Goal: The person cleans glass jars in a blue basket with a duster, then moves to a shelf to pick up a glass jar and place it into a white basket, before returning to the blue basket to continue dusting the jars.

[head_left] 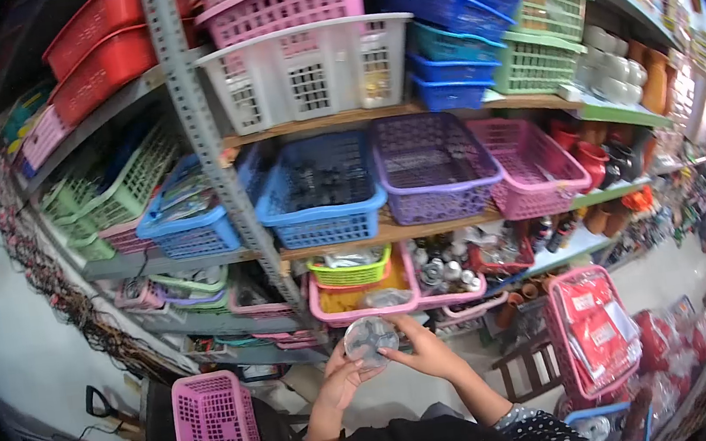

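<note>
A round, clear container [371, 341] with dark shapes visible in it is held between both hands in front of the shelves. My left hand [342, 380] grips its lower left side, fingers bent around the edge. On the right side, my right hand [420, 348] holds the rim, with the thumb across the front. Just behind the container is a pink basket [324, 313] with a yellow-green basket [350, 273] in it.
Shelves hold a blue basket [323, 224] with dark items, a purple basket [442, 201] and a white basket [266, 69]. An upright metal post [220, 157] stands left of centre. Low left is a pink basket [215, 428]; at right, another basket [564, 327] holds red packets.
</note>
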`<state>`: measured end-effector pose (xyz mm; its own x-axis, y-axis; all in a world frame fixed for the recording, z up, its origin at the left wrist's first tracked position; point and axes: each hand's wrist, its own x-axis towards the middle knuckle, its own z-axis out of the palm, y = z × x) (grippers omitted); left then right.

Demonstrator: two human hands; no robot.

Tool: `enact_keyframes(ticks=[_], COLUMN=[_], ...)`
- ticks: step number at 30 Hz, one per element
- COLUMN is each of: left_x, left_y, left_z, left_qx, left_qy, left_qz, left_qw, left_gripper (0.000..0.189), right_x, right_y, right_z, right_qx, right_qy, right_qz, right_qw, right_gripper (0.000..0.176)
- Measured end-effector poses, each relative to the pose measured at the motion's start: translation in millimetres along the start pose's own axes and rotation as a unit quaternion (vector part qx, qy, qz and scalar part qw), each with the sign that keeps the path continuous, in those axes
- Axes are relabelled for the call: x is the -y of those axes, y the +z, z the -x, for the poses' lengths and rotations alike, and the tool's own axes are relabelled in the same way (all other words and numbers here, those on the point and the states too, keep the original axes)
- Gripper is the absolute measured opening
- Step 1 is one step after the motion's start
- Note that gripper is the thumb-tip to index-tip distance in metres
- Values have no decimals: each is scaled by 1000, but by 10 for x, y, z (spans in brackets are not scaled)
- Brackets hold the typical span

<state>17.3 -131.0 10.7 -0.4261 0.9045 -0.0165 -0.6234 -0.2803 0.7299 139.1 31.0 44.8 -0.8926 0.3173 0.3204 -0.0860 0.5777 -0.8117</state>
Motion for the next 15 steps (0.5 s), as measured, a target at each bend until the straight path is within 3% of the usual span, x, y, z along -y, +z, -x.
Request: enact_keyframes(ticks=[4, 9, 12, 15], left_x=[-352, -686, -990, -1431], left_y=[-231, -439, -424, -361], left_z=[-110, -531, -874, -1246], left_qx=[-9, -18, 13, 36], left_qy=[46, 87, 100, 105], left_qz=[3, -22, -28, -59], left_qw=[999, 996, 995, 992], left_gripper=[61, 60, 55, 50], right_x=[96, 48, 43, 4], right_y=[108, 99, -32, -165], right_z=[-462, -1015, -1404, -1859], right_qx=[33, 5, -10, -20], right_qy=[-66, -90, -108, -100], right_qz=[38, 21, 53, 0], right_qw=[996, 996, 993, 995], right_gripper=[82, 84, 87, 87])
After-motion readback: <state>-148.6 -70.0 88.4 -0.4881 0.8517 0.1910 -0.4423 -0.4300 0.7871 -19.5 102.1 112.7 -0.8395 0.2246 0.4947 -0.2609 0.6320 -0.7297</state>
